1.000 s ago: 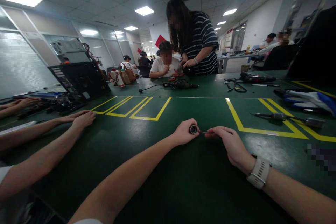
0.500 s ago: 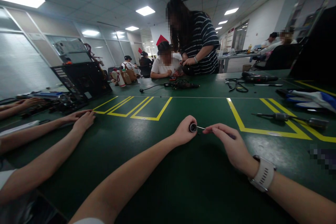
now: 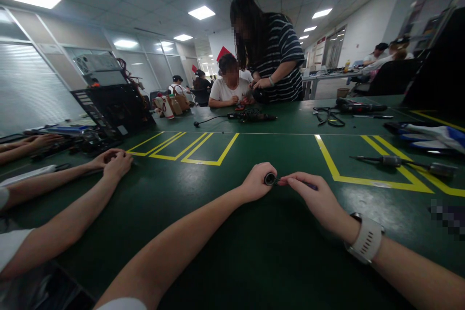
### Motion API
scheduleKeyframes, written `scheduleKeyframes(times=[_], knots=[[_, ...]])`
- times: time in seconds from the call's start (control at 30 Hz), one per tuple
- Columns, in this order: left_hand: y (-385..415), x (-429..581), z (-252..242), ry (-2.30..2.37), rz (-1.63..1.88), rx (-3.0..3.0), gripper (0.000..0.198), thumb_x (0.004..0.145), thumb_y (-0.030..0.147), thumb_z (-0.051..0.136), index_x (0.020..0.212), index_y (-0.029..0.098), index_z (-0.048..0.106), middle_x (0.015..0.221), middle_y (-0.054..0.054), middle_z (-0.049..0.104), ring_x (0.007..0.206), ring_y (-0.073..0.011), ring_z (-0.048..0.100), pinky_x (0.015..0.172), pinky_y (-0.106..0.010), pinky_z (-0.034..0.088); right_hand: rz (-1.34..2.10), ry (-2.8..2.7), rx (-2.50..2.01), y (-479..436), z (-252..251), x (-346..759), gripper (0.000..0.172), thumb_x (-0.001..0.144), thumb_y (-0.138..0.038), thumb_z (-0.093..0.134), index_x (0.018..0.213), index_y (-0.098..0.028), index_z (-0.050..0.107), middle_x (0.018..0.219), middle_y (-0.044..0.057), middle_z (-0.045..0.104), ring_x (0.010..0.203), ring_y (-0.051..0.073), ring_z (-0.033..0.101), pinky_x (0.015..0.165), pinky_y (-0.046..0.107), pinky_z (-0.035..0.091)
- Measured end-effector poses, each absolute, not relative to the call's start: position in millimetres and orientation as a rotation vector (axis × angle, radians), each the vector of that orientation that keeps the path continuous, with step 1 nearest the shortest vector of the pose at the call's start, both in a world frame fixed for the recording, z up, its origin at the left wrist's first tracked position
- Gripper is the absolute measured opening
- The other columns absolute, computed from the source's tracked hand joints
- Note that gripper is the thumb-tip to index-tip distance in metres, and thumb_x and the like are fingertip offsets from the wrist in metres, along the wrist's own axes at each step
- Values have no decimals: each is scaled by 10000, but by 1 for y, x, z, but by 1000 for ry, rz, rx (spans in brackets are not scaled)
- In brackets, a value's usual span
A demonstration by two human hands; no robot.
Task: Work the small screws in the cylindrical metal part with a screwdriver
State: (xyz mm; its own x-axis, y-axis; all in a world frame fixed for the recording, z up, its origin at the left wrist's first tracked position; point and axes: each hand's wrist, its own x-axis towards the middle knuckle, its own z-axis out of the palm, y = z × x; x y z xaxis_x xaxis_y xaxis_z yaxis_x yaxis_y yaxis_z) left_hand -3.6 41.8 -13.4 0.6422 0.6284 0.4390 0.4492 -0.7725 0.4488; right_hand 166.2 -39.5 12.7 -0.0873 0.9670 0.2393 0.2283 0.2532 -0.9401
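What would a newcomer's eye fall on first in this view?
Probably the two bare hands near the middle: the left hand grips a small dark cylindrical part, its round end facing the camera, and the right hand holds a thin tool just beside it. Beyond them, a person in a striped shirt stands across the green table, whose bright yellow tape also stands out.

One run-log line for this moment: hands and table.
left hand: holds cylinder, open end toward camera | right hand: holds thin tool, tip near cylinder, contact unclear | table: yellow lines
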Motion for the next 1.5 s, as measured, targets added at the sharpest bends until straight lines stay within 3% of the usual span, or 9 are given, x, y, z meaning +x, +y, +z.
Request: scheduleKeyframes(times=[0.2, 0.47, 0.7, 0.83, 1.5], knots=[[39, -4, -10, 899, 855, 2542, 47, 705, 121, 525, 700, 159, 499, 728, 0, 526, 720, -134, 499, 692, -268, 383, 1335, -1101, -1081, -34, 8, 169, 223, 752, -338, 565, 793, -178, 714, 865, 88, 720, 905, 254, 624, 846, 419, 417], [38, -5, -12, 987, 796, 2600, 35, 721, 129, 536, 729, 161, 523, 743, -2, 543, 739, -140, 509, 721, -285, 381, 1014, -1489, -1152, -43, 12, 164, 201, 751, -350, 590, 800, -213, 729, 878, 62, 709, 917, 259, 608, 860, 428, 396], [41, -5, -13, 906, 889, 2496, 72, 687, 90, 509, 683, 160, 492, 710, 5, 506, 709, -132, 492, 667, -259, 385, 1532, -956, -1020, -32, 4, 169, 203, 809, -277, 540, 830, -160, 704, 912, 91, 719, 926, 223, 627, 838, 365, 432], [44, -4, -16, 876, 930, 2465, 96, 662, 64, 504, 679, 158, 494, 699, 10, 495, 681, -123, 481, 643, -250, 380, 1643, -778, -1028, -30, 7, 170, 205, 822, -197, 504, 792, -142, 699, 868, 98, 730, 867, 187, 648, 802, 310, 448], [41, -4, -14, 1131, 800, 2372, 137, 688, 65, 536, 790, 156, 552, 812, -4, 550, 751, -141, 512, 685, -275, 419, 1328, -885, -1212, -27, 0, 178, 157, 719, -259, 583, 676, -159, 696, 692, 74, 715, 744, 224, 643, 708, 359, 421]])
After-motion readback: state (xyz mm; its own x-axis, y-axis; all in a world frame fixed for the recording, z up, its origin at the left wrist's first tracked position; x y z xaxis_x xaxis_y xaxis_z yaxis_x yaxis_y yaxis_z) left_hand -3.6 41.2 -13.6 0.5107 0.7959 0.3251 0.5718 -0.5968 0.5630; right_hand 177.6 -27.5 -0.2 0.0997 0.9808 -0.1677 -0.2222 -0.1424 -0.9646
